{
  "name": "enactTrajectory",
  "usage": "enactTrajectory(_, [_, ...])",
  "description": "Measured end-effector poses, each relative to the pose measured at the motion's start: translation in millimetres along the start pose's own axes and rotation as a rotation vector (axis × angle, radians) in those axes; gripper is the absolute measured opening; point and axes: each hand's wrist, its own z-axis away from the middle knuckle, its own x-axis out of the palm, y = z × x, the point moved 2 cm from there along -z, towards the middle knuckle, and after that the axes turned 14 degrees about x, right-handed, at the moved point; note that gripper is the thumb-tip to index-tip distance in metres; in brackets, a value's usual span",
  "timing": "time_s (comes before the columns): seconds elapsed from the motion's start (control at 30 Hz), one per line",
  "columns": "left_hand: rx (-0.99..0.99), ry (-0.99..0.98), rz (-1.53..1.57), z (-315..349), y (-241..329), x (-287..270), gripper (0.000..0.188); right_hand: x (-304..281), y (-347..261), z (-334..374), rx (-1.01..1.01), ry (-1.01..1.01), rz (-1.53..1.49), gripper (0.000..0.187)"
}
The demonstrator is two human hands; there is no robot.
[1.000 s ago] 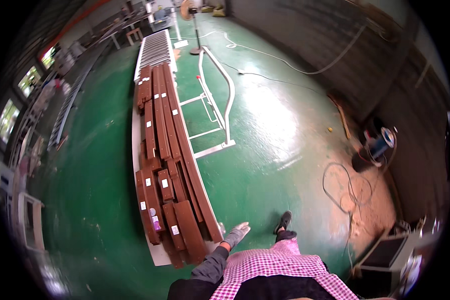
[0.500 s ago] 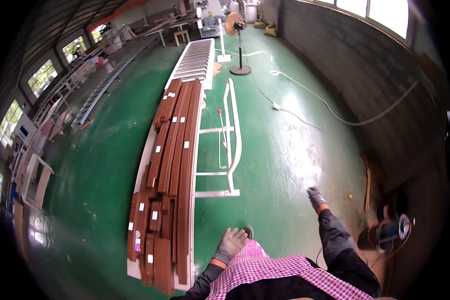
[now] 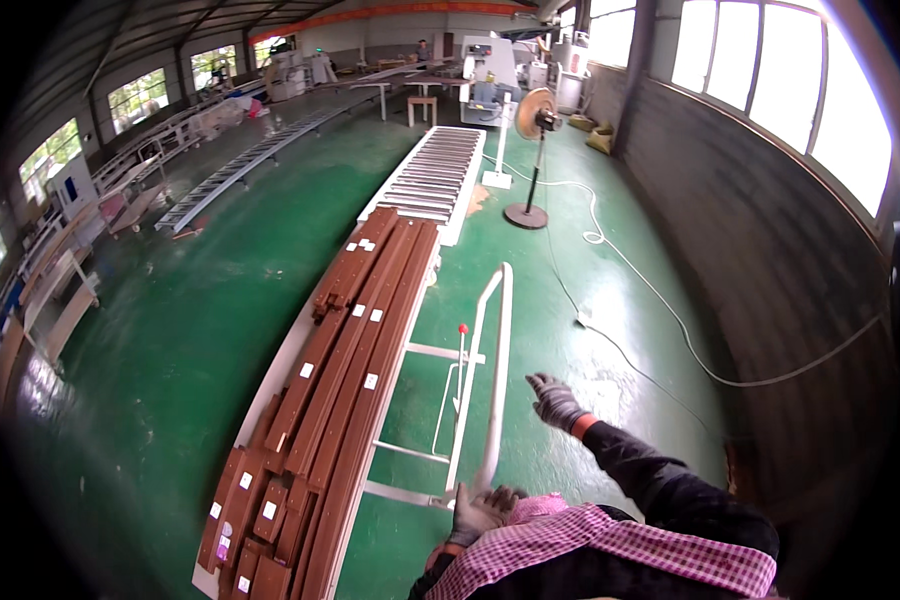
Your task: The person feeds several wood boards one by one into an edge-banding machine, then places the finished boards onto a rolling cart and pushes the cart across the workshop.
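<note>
My left hand [image 3: 480, 516], in a grey work glove, is low in front of my checked apron, its thumb apart from the other fingers. It overlaps the lower end of a white bent-tube handle [image 3: 500, 380]; whether it touches the tube I cannot tell. My right hand [image 3: 556, 403], gloved too, hangs in the air right of the handle with fingers stretched out and nothing in them. Left of the handle, several long brown profiles [image 3: 355, 345] with small white labels lie stacked on a white-edged cart [image 3: 292, 352]. A thin lever with a red knob [image 3: 463, 328] rises beside the handle.
A roller conveyor [image 3: 435, 172] continues beyond the profiles. Right of it stand a pedestal fan [image 3: 537, 150] and a machine [image 3: 488, 85]. A pale hose [image 3: 660, 300] and a cable cross the green floor [image 3: 190, 330]. A grey wall [image 3: 760, 220] runs along the right.
The view has tilted up, showing more of the far hall. My right hand has come forward and left toward the handle. My left hand is now beside the handle's lower end.
</note>
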Motion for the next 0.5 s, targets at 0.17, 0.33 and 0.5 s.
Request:
enactTrajectory(0.17, [0.057, -0.350, -0.242, -16.9, 5.8, 32.5, 0.065, -28.6, 9.4, -170.7, -0.531, 0.193, 0.441, 0.055])
enactTrajectory(0.33, [0.453, -0.089, -0.325, -159.2, 34.5, -45.4, 0.054, 4.1, -1.9, -292.6, -0.794, -0.018, 0.610, 0.024])
enactTrajectory(0.5, [0.983, 0.243, -0.438, -253.4, 71.6, -232.0, 0.045, 15.7, -73.6, -310.0, -0.977, -0.401, 0.980, 0.020])
